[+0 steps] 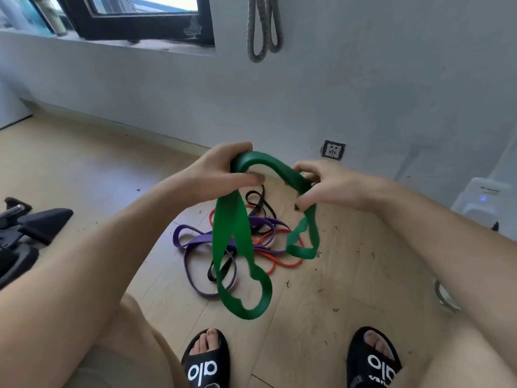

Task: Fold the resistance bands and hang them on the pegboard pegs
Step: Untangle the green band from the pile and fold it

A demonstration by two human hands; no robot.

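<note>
Wooden floor [349, 275] underfoot, scattered with small dark bits of debris. At twelve o'clock, a pale wall [363, 79] with a power socket [333, 149] low down. Up at eleven o'clock, a dark-framed window [134, 18] above its sill. At nine o'clock, black equipment [28, 228] lies on the floor. At three o'clock, a white appliance [484, 197] shows a blue light. At six o'clock, two black slides [207, 365].

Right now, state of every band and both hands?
green band: held up by both hands, loops hanging above the floor
left hand: grips green band
right hand: pinches green band
purple band: loose on floor, tangled
red band: on floor, tangled
black band: on floor, tangled
grey band: hanging on wall
</note>
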